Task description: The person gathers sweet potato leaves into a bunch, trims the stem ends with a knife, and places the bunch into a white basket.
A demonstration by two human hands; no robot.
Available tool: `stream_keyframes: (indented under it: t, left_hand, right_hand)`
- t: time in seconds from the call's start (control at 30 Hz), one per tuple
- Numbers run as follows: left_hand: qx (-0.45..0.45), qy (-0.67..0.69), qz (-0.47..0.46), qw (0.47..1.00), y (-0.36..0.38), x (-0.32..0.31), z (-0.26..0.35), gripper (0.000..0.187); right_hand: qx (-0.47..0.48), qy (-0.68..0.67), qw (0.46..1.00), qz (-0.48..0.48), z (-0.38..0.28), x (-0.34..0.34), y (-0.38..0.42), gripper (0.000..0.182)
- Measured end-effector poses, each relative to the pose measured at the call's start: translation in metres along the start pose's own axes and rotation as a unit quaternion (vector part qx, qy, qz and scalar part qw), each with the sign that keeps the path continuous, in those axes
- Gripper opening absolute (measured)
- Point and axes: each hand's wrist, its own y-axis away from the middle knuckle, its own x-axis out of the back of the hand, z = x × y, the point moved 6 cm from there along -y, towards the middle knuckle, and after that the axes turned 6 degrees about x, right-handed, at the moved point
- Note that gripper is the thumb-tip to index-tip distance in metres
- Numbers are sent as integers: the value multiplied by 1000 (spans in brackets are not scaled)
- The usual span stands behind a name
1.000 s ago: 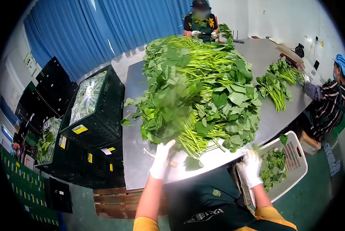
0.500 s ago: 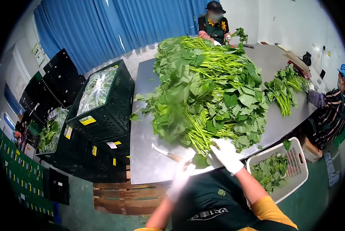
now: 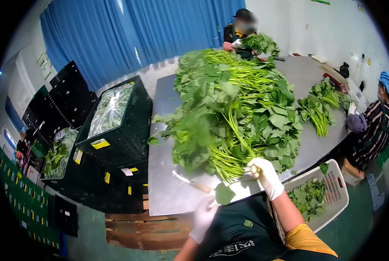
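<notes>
A large heap of leafy green vegetables (image 3: pixel 242 100) with long bright green stems covers the middle of the metal table. My right hand (image 3: pixel 267 177), in a white glove, is closed around a few stems at the heap's near edge; their leafy ends lie up on the pile. Close to my apron, my gloved left hand (image 3: pixel 204 219) pinches a single broad leaf (image 3: pixel 224 194) at its fingertips. Just beyond that hand a knife (image 3: pixel 192 182) with a wooden handle and a pale, curved blade lies on the table.
A white basket (image 3: pixel 340 191) of loose leaves stands at right. Dark green crates (image 3: pixel 133 126) with bagged greens are stacked left of the metal table (image 3: pixel 164 191). One person (image 3: pixel 238 32) handles greens at the far side; another (image 3: pixel 375 124) stands at right beside smaller bunches (image 3: pixel 318 115).
My left hand has drawn down toward my apron with the leaf. My right hand has shifted slightly right and closed on stems. The far person now holds a larger bunch, raised.
</notes>
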Motion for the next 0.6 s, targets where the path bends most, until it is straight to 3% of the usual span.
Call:
stream_keyframes:
  t: [0.1,0.27,0.4,0.47,0.5,0.6]
  left_hand:
    - [-13,12,-34,999,-7,-13,6,24]
    - [-48,71,-65,994,-29,-24,33,21]
    - [39,216,-84,972,-39,-34,51,21]
    - [-106,149,-53,982,-44,-34,61,24]
    - [-41,162,-74,983,-42,-33,66,27]
    - [3,213,-71,974,-35,-33,82,24]
  right_hand:
    - [-53,61,993,-89,21,-9,24,25]
    - [-92,-17,987,-129,37,-20,54,25]
    - [-125,-27,973,-194,57,-26,76,25]
    - [-133,3,967,-216,64,-26,84,25]
    - [-132,34,961,-240,67,-27,87,26]
    - [-155,180,941,-241,72,-24,94,24]
